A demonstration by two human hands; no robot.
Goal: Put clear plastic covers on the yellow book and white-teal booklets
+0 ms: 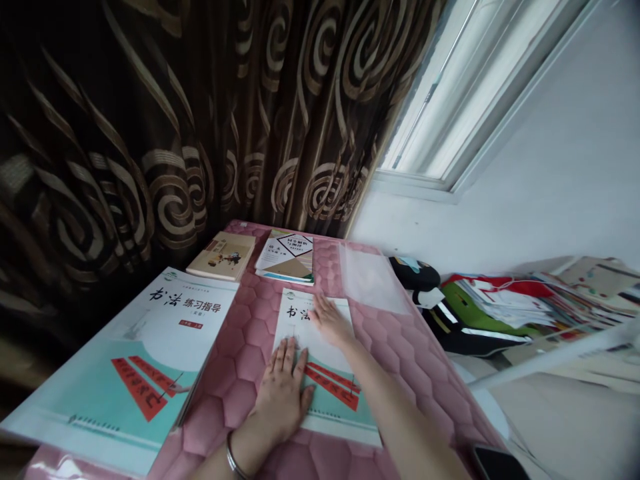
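A calligraphy workbook (327, 423) with a white and teal cover and red banners lies face up in front of me. My left hand (284, 387) rests flat over its left edge, fingers stretched out, a silver bangle on the wrist. Farther up the cover, my right hand (329, 321) lies flat near the upper right, covering part of the title. Neither hand grips anything. To the left, a larger-looking stack of books with the same cover (135, 353) sits on the pink quilted table cover (237, 383).
Behind the workbook are a tan book stack (223, 257) and a white and brown book stack (286, 257). A clear plastic sheet (373, 277) lies at the table's right side. A dark phone (497, 461) is at the front right. Bags and papers (493, 303) are piled beyond the table.
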